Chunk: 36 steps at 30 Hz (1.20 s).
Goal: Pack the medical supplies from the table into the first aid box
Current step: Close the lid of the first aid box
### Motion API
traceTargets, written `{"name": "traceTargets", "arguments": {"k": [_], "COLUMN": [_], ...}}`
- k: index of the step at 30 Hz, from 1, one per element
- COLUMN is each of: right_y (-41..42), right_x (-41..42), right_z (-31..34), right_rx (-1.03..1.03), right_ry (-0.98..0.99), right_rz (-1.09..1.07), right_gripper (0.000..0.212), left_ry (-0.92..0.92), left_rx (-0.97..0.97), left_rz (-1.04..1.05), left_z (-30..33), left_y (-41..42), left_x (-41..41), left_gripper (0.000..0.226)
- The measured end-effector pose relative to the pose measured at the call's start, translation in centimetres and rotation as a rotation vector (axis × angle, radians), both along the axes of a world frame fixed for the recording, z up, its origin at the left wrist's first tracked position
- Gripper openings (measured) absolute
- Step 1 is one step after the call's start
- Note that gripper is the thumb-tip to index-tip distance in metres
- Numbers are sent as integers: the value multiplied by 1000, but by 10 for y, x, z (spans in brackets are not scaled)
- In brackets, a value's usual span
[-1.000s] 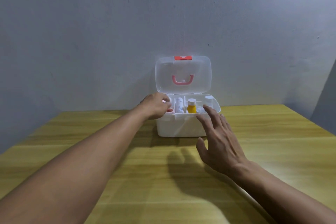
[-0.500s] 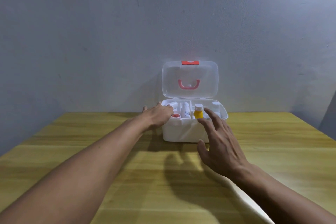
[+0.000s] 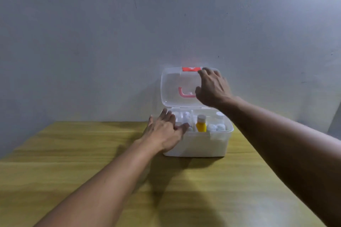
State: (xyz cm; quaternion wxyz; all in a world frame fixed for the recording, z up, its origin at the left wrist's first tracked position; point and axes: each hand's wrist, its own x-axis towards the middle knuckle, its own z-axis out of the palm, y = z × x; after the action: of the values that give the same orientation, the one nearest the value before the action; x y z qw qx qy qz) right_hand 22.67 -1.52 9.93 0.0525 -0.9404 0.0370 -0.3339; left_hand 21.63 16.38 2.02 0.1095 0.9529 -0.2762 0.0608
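A white first aid box (image 3: 199,145) stands open at the far middle of the wooden table. Its clear lid (image 3: 171,86) is upright, with a red latch (image 3: 191,68) on top and a pink handle (image 3: 184,94). Inside I see a yellow bottle (image 3: 201,125) with a white cap and several small white containers (image 3: 215,127). My left hand (image 3: 166,132) rests flat on the box's left front rim, fingers spread. My right hand (image 3: 214,88) is raised in front of the lid's upper right edge, fingertips at its top next to the latch.
The wooden table (image 3: 92,162) reaches to a grey wall (image 3: 110,42) right behind the box. Nothing else lies on the tabletop in view.
My right hand has risen from in front of the box up to the lid's top edge. My left hand has stayed at the box's left rim. The view has moved closer.
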Motion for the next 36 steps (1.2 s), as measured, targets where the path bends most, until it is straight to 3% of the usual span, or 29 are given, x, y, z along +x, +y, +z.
{"name": "traceTargets", "arguments": {"k": [6,11,16,20,25,28,31,36], "right_y": [-11,-10,-8,-4,2,-3,-11,-18], "right_x": [40,31,-22,-79,-123,-135,-135,-122], "right_z": [15,30,28,1,-43,-50,-48,-56], "right_rx": [-76,-144,-174,-201,-241,-184,-87,9], "right_ry": [51,-122,-179,-88,96,134,135,257], "right_rz": [-52,-2,150,270,279,249,216,139], "right_gripper": [45,26,25,26,22,43,59,83], "left_ry": [9,50,9,-92,-140,-108,-86,-168], "left_rx": [-9,-16,-425,-713,-592,-428,-295,-274], "left_rz": [12,38,114,90,-54,-86,-77,-57], "left_z": [0,2,1,9,24,27,23,9], "left_y": [-1,1,11,19,16,10,5,2], "left_x": [-1,0,-6,-11,-22,-26,-26,-24], "left_gripper": [76,85,101,85,74,69,78,88]}}
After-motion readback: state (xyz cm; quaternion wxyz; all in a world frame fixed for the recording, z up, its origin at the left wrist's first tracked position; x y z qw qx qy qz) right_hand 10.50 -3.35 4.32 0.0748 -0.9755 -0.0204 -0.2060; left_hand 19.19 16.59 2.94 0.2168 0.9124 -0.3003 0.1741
